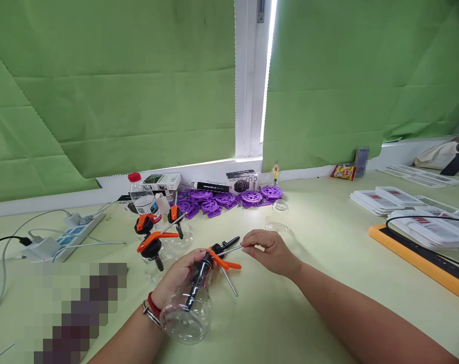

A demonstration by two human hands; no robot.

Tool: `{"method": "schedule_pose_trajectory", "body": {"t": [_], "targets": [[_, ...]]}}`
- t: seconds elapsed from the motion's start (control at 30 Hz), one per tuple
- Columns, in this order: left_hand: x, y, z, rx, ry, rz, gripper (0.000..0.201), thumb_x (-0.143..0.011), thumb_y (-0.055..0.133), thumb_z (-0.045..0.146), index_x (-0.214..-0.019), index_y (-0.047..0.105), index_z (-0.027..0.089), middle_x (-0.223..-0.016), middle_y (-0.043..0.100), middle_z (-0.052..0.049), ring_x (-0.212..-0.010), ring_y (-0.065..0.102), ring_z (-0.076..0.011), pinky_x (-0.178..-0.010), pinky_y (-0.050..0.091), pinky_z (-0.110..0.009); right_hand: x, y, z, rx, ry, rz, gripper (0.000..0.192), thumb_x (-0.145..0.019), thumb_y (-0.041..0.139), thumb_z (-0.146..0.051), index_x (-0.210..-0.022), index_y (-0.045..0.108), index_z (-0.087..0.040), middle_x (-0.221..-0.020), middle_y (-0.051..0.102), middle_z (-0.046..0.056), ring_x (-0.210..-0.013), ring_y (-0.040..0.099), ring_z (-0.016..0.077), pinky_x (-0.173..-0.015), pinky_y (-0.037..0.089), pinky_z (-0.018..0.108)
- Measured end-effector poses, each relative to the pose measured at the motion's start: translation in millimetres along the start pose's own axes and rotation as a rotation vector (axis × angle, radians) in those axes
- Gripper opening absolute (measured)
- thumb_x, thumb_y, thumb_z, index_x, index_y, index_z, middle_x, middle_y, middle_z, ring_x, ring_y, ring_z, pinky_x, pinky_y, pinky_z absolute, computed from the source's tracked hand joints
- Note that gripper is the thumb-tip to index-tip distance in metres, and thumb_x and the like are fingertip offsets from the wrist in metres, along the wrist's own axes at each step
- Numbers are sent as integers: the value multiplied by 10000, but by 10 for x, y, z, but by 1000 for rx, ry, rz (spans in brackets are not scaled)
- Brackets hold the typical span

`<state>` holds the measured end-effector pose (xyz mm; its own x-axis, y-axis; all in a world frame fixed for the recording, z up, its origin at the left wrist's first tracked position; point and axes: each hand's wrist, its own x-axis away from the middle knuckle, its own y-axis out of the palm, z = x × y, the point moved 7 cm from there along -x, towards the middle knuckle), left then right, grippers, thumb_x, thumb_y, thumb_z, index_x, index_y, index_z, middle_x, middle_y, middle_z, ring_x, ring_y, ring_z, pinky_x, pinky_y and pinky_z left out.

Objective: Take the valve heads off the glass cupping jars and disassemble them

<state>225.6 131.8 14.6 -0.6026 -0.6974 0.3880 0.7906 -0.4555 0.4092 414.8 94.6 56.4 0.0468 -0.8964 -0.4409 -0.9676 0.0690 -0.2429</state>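
Note:
My left hand (180, 275) is closed round the neck of a clear spray bottle (187, 323), tilted with its base toward me. A black tube (197, 288) runs down inside it, and an orange trigger (227, 263) sticks out on the right of its black head. Between the fingertips of my right hand (269, 253) is a thin metal rod (231, 250), its other end at the sprayer head. Another metal rod (229, 282) slants below the trigger; what it rests on is unclear. Close to my left hand stand similar bottles with orange-and-black sprayer heads (151, 246).
Several purple plastic parts (225, 200) lie by the back wall, beside boxes (165, 180) and a red-capped bottle (140, 194). A clear bottle (280, 215) stands behind my right hand. Left is a power strip (76, 233); right are stacked white cards (428, 227) and an orange-edged device (419, 265).

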Motion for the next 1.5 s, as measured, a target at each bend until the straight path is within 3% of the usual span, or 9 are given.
{"method": "schedule_pose_trajectory", "body": {"t": [0.13,0.23,0.37,0.6,0.73,0.87,1.1,1.37,1.5], "targets": [[67,15,137,-59,168,98,258,-714,662,294,-934,592,178,-671,613,11,-522,545,-109,-479,415,-214,40,87,252,-290,355,10,291,-816,584,-456,-853,654,-176,-703,636,27,-546,563,115,-565,481,292],[103,35,155,-84,195,171,289,-688,680,286,-937,576,182,-674,607,25,-523,541,-99,-473,415,-202,73,153,357,-325,475,-36,329,-796,602,-471,-708,606,-154,-627,604,9,-466,502,84,-485,431,252],[83,48,116,-72,158,148,277,-699,670,283,-937,579,177,-639,592,29,-508,535,-99,-462,416,-200,48,82,383,-265,386,-11,225,-749,676,-383,-822,654,-171,-668,609,-4,-525,520,86,-548,458,258],[-36,-84,-59,60,-61,97,159,-760,601,252,-848,614,120,-697,648,-57,-539,578,-133,-492,457,-236,-34,-39,110,93,-76,-39,149,-815,599,-281,-845,722,-204,-777,684,50,-700,616,152,-657,495,299],[-42,-99,-10,80,-14,83,134,-771,598,254,-809,610,126,-670,633,-44,-514,562,-121,-485,446,-226,-42,-79,209,142,64,-24,177,-818,576,-307,-858,694,-181,-728,660,38,-638,583,142,-590,479,275],[54,-52,133,57,156,138,180,-738,626,269,-876,593,159,-654,607,-8,-481,541,-122,-435,409,-221,0,-108,418,517,313,-87,180,-813,509,-236,-757,669,-175,-643,626,22,-558,528,131,-502,386,248],[201,-53,278,58,410,267,387,-695,650,283,-1058,594,161,-705,593,7,-544,553,-115,-522,444,-230,-20,-11,575,872,355,-197,165,-771,529,-217,-786,691,-184,-761,682,49,-689,585,170,-574,377,255],[232,-66,315,25,542,192,467,-760,672,322,-1194,540,214,-859,619,-17,-771,590,-131,-739,455,-246,-5,-75,392,682,358,-119,258,-814,540,-372,-753,686,-169,-750,658,71,-706,575,190,-615,401,290],[305,33,332,-29,642,105,408,-756,689,318,-1126,536,238,-928,602,-18,-868,564,-133,-809,435,-251,118,149,162,-75,491,-210,520,-836,414,-624,-834,647,-160,-776,640,67,-673,582,166,-632,463,303]]}}
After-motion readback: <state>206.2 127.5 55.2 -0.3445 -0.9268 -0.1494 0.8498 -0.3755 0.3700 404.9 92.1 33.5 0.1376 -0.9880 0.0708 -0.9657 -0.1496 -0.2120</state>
